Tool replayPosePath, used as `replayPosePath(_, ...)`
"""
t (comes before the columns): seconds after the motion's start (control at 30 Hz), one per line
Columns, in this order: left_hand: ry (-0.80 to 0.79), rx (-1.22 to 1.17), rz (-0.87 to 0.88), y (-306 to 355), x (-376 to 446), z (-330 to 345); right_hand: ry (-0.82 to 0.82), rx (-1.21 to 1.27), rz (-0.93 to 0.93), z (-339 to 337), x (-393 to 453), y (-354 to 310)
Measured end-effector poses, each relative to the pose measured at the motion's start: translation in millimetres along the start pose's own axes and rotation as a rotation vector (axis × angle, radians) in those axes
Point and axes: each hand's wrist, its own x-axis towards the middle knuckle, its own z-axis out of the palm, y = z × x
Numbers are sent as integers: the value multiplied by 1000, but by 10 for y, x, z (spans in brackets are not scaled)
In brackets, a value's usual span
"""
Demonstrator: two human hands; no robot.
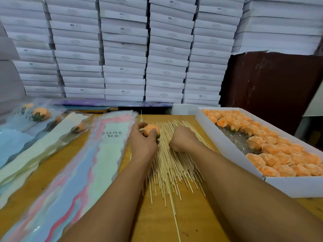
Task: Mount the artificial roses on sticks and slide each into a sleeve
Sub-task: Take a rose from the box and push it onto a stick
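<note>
- A small packing workshop or stockroom for gift flowers.
- White flat boxes (pixel 122 49), many stamped "SGS", are stacked in tall columns along the back wall.
- On the wooden table (pixel 201 215) lie a heap of sticks (pixel 174 163), a pile of printed "LOVE YOU" sleeves (pixel 97 154), and an open carton (pixel 218 144) filled with orange roses (pixel 272 151).
- Sleeved roses (pixel 42 114) lie at the far left.

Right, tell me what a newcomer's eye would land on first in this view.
First the wall of stacked white boxes across the back. Then the orange roses crowding the open white tray at the right, and the fan of bamboo sticks at the table's centre. Over the sticks, the left hand grips one rose while the right hand reaches into the pile; pastel sleeves lie left.
</note>
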Motion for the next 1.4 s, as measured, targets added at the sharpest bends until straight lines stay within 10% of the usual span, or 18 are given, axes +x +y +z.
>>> replayPosePath(0.37,-9,47,-37,10,-30,16,-50,106,46,-57,-21,54)
replayPosePath(0.83,48,-72,-83,48,-20,18,-453,1053,160,-217,-305,393)
replayPosePath(1.4,-37,-441,-387,188,-61,-64,-600,1028,-87,-173,-514,321)
